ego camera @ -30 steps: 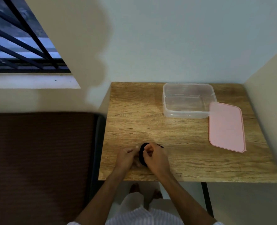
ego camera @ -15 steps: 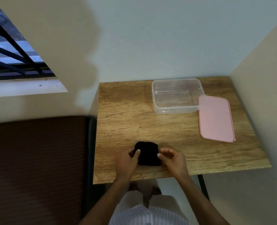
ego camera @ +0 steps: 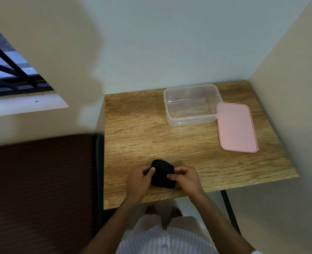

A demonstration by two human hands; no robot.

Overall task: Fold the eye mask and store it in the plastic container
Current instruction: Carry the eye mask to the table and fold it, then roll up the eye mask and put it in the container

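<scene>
Both the left hand [ego camera: 139, 182] and right hand [ego camera: 185, 178] pinch the black mask [ego camera: 163, 176], seemingly folded, on the table [ego camera: 188, 143], well short of the box [ego camera: 191, 105].

A small wooden table [ego camera: 133, 136] with a light oak grain is set into the corner of a room, its back edge against a pale wall [ego camera: 170, 43] and its right side beside a cream wall [ego camera: 289, 70]. A black metal leg [ego camera: 229, 208] is seen under its near right corner. To the left of the table, a dark brown ribbed surface [ego camera: 39, 189] is placed against its side. Higher on the left, a window [ego camera: 3, 70] with black bars is set above a white sill [ego camera: 23, 105]. A soft shadow [ego camera: 82, 52] is cast on the wall.
</scene>
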